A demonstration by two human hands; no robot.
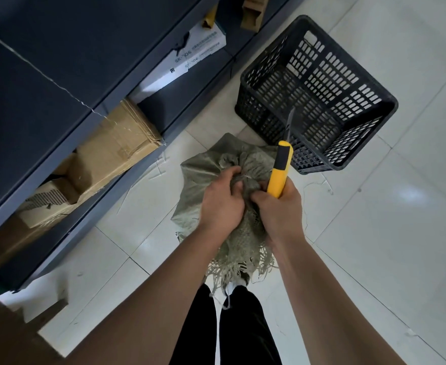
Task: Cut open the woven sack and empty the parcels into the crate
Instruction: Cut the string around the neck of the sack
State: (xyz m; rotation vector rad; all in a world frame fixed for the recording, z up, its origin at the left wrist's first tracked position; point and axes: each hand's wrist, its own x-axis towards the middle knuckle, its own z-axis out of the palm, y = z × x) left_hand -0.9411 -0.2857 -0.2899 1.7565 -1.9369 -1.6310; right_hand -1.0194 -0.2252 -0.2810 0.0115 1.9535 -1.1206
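Observation:
A grey-green woven sack (203, 164) stands on the tiled floor in front of me, its neck bunched and its frayed edge hanging toward my legs. My left hand (220, 198) grips the bunched neck. My right hand (279, 206) also clutches the sack fabric and holds a yellow and black utility knife (279, 167), whose blade is out and points up toward the crate. The black plastic crate (369, 146) sits on the floor beyond the sack, to the right, and looks empty. No parcels show; the sack hides its contents.
Dark metal shelving (58, 61) runs along the left, with brown cardboard boxes (111, 154) and a white printed box (190, 54) on its low shelves. Loose sack threads lie on the pale floor tiles (400, 233). My black trouser legs (227, 325) are below the sack.

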